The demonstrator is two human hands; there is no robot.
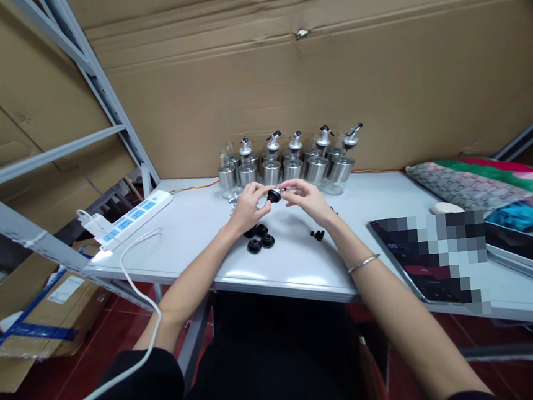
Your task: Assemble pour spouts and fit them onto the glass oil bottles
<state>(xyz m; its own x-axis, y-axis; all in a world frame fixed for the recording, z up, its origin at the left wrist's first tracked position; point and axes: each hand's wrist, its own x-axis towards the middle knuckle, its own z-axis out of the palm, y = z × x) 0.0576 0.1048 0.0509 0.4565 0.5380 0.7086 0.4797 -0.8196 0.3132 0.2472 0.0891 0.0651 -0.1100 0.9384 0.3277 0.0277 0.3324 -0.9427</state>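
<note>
My left hand (248, 206) and my right hand (309, 200) meet above the white table (194, 231). Between their fingertips they hold a small pourer spout (276, 195) with a black stopper and a metal tube. My left fingers grip the black end, my right fingers the metal end. Below the hands lie three black rubber stoppers (259, 238) and a few tiny black pieces (317, 235). Behind the hands stands a row of several glass and steel oil bottles (291, 163), most of them with pourer tops.
A white power strip (131, 219) with a white cable (136, 280) lies at the table's left end. A dark tablet-like slab (422, 267), a white oval object (445, 208) and folded fabrics (470, 182) occupy the right. Cardboard sheets line the wall; a metal shelf frame (98, 84) stands left.
</note>
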